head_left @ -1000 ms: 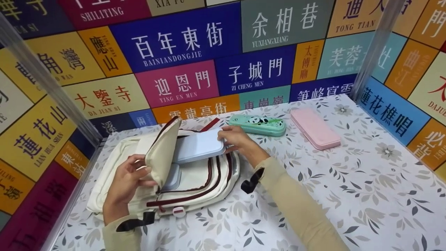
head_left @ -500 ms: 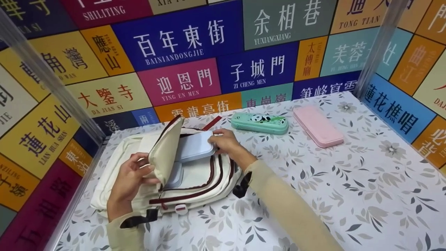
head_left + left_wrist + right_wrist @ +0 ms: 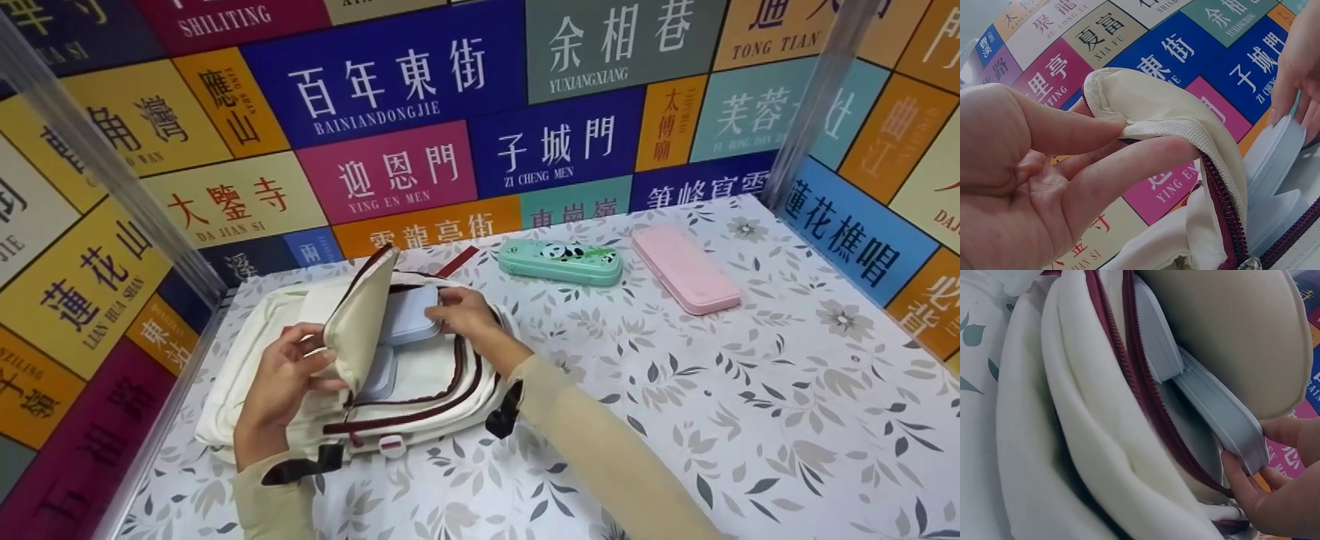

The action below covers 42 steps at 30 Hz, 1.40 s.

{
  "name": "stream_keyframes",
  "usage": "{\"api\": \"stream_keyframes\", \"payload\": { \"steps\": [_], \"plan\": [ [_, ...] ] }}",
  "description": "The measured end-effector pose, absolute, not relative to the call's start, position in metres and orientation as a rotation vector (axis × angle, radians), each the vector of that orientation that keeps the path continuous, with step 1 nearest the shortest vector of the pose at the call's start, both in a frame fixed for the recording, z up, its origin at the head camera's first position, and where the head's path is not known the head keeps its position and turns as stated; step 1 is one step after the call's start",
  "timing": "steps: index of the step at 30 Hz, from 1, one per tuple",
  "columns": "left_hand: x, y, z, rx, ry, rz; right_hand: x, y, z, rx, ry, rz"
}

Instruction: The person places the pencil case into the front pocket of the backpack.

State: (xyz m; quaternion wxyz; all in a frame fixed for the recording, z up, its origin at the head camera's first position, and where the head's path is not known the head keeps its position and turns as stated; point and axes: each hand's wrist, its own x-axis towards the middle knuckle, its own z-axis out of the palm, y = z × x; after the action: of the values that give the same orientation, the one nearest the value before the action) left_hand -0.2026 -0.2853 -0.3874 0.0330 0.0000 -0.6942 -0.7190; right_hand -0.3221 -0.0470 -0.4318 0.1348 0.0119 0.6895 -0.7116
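I have the right hand [image 3: 469, 315] pinching one end of a pale blue case [image 3: 412, 313], the thumb on one side and the fingers [image 3: 1235, 472] on the other. From those fingertips the case slants away into the unzipped pocket of a cream backpack [image 3: 232, 364], so its far end is inside and the gripped end is up by the pocket's mouth. Deeper in the same pocket, past the far end of the held case, I can see a second pale blue case [image 3: 380, 375], partly hidden behind the flap [image 3: 361, 322]; I can't tell whether the two cases touch. With the left hand [image 3: 281, 386] I hold the edge of that flap between thumb and fingers, narrow on the cloth, and the flap stands raised between my two sets of fingers. The dark red zip [image 3: 1145, 388] edges the pocket, running close to my right fingertips. Beyond the right fingers, outside the bag, a green pencil case [image 3: 561, 262] with pandas on its lid lies on the flowered tabletop [image 3: 750, 405], and farther to their right is a pink case [image 3: 686, 271]. Both look closed, so I can't see their contents. A red strap [image 3: 457, 261] sticks out just past the right fingers.
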Motion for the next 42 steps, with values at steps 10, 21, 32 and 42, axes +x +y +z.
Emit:
{"api": "stream_keyframes", "payload": {
  "steps": [10, 21, 32, 42],
  "plan": [
    [-0.203, -0.284, -0.386, 0.010, -2.140, -2.210, -0.315, -0.067, -0.440, -0.036, 1.937, -2.094],
    [-0.200, -0.288, -0.388, -0.031, -2.135, -2.201, -0.312, -0.091, -0.448, -0.079, 1.800, -2.127],
    [-0.200, -0.288, -0.388, -0.101, -2.139, -2.218, -0.309, -0.094, -0.453, -0.183, 1.799, -2.067],
    [-0.199, -0.289, -0.388, -0.138, -2.145, -2.224, -0.314, -0.086, -0.446, -0.177, 1.781, -2.048]
  ]
}}
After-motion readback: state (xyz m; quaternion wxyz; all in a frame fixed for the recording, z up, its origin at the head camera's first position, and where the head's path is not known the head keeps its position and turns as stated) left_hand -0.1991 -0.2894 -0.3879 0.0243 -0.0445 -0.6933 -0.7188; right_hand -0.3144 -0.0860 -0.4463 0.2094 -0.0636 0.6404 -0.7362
